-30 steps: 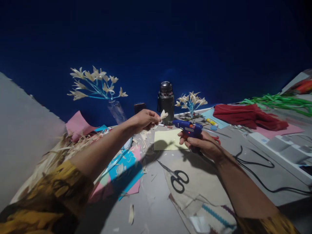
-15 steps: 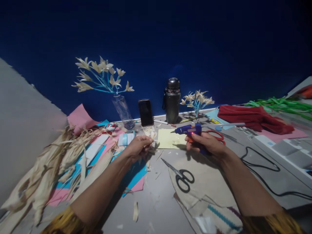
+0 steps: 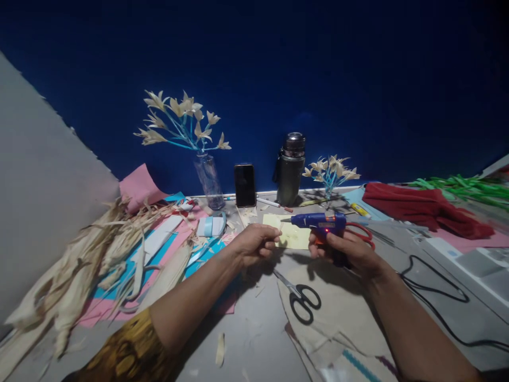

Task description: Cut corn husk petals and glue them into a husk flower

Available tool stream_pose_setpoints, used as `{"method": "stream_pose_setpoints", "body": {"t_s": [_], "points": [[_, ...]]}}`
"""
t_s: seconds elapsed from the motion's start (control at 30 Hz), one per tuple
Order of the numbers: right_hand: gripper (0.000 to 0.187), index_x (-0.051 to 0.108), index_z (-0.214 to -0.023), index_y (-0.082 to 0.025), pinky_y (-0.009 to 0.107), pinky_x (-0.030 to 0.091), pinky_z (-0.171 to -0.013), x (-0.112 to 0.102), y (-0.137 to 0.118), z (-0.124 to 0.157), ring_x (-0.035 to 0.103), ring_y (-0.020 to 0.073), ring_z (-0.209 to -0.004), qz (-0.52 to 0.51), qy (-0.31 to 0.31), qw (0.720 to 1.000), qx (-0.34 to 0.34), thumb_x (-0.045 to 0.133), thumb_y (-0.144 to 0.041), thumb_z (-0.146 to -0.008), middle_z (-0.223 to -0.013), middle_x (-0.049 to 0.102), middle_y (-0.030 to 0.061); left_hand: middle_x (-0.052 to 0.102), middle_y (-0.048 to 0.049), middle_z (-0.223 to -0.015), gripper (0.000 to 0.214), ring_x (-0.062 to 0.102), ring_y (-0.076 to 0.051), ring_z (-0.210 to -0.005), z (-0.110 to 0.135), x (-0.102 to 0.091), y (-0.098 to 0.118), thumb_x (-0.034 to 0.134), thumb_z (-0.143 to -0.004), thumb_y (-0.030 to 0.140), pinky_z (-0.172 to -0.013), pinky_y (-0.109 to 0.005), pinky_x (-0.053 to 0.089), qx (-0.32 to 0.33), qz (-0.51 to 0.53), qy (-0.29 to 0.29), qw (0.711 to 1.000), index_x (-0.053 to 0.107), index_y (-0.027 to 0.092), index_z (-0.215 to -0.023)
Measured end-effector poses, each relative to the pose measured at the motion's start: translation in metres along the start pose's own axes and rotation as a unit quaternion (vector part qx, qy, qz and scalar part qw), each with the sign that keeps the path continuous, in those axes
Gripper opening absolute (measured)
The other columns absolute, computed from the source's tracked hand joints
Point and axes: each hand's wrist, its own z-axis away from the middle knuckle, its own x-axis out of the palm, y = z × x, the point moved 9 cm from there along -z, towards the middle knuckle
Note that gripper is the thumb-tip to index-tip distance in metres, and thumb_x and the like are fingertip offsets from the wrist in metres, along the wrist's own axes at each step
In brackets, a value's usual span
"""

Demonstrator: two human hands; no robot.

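My right hand (image 3: 350, 252) is wrapped round a blue glue gun (image 3: 320, 221) with a small red light lit on its side. The gun's nozzle points left, just above the fingertips of my left hand (image 3: 256, 244). Those fingers are pinched together; whatever thin piece they may hold is too small to make out. Under the nozzle lies a pale yellow sheet of paper (image 3: 296, 237). Black-handled scissors (image 3: 303, 300) rest on a beige cloth (image 3: 338, 297) below my right hand.
Dried husks (image 3: 75, 281) and coloured paper fill the left side. A glass vase (image 3: 210, 183) of husk flowers, a phone (image 3: 244, 185), a thermos (image 3: 291, 170) and a smaller bunch of flowers (image 3: 332, 171) stand along the blue wall. A black cable (image 3: 433, 313) loops at right.
My left hand has moved right, bringing its fingertips near the glue gun's nozzle. My right hand still grips the gun, now slightly lower. The view has shifted a little.
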Motion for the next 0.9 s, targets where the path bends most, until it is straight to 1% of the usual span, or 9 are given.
{"method": "stream_pose_setpoints", "body": {"t_s": [0.17,0.33,0.6,0.7,0.9], "points": [[0.048,0.071,-0.104,-0.013,0.028,0.044,-0.06,0.0,0.002,0.001,0.063,0.02,-0.076,0.015,-0.004,1.0,0.003,0.071,-0.057,-0.085,-0.089,0.072,0.0124,0.047,0.0019,-0.06,0.018,0.035,-0.001,-0.043,0.005,0.001,0.004,0.07,-0.068,0.003,-0.034,-0.009,0.017,0.006,0.015,0.01,1.0,0.054,0.011,-0.067],[0.05,0.07,-0.103,-0.012,0.027,0.041,-0.057,0.006,-0.002,-0.002,0.06,0.0184,-0.07,0.035,-0.02,0.999,-0.009,0.07,-0.059,-0.085,-0.085,0.072,0.012,0.052,-0.0011,-0.063,0.013,0.036,-0.001,-0.042,0.009,0.005,0.007,0.066,-0.071,0.001,-0.033,-0.009,0.019,0.01,0.024,0.017,1.0,0.057,0.009,-0.067],[0.051,0.069,-0.102,-0.012,0.026,0.036,-0.053,0.008,-0.003,-0.002,0.057,0.0167,-0.066,0.06,-0.024,0.998,-0.007,0.07,-0.06,-0.084,-0.082,0.073,0.0118,0.051,-0.0002,-0.06,0.012,0.035,-0.001,-0.042,0.012,0.006,0.01,0.064,-0.072,0.0,-0.033,-0.008,0.02,0.015,0.032,0.016,0.999,0.057,0.009,-0.068],[0.053,0.07,-0.102,-0.012,0.026,0.036,-0.052,0.006,-0.003,-0.001,0.057,0.0171,-0.066,0.067,-0.015,0.998,-0.003,0.071,-0.061,-0.082,-0.082,0.073,0.012,0.051,-0.0002,-0.06,0.013,0.035,-0.001,-0.043,0.011,0.004,0.011,0.066,-0.072,0.001,-0.033,-0.008,0.02,0.022,0.033,0.014,0.999,0.057,0.009,-0.068],[0.05,0.071,-0.102,-0.013,0.026,0.035,-0.052,0.005,-0.003,-0.001,0.056,0.0165,-0.067,0.08,-0.016,0.997,-0.007,0.07,-0.059,-0.084,-0.083,0.073,0.0117,0.052,-0.0009,-0.063,0.016,0.037,-0.001,-0.044,0.012,-0.001,0.013,0.071,-0.068,0.003,-0.034,-0.009,0.02,0.034,0.029,0.008,0.999,0.057,0.009,-0.067]]}}
